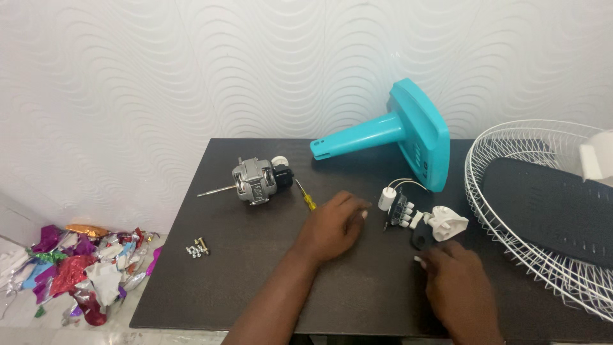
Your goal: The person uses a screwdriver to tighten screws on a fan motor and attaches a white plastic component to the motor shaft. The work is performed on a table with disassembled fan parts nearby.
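My left hand (pixel 333 225) rests palm down on the dark table (pixel 255 287), fingers loosely curled, holding nothing, next to a yellow-handled screwdriver (pixel 305 195). My right hand (pixel 456 281) lies near the front edge with its fingertips touching a black part (pixel 420 237) beside a white plastic piece (pixel 448 222). A switch block with a white capacitor and wires (pixel 394 203) lies between the two hands. A metal fan motor (pixel 257 181) with its shaft pointing left sits further back on the left.
A teal fan stand (pixel 408 131) lies on its side at the back. A white wire fan guard (pixel 543 211) holding a dark blade takes up the right side. Several screws (pixel 198 248) sit near the left edge. Crumpled coloured foil (pixel 76 268) covers the floor at left.
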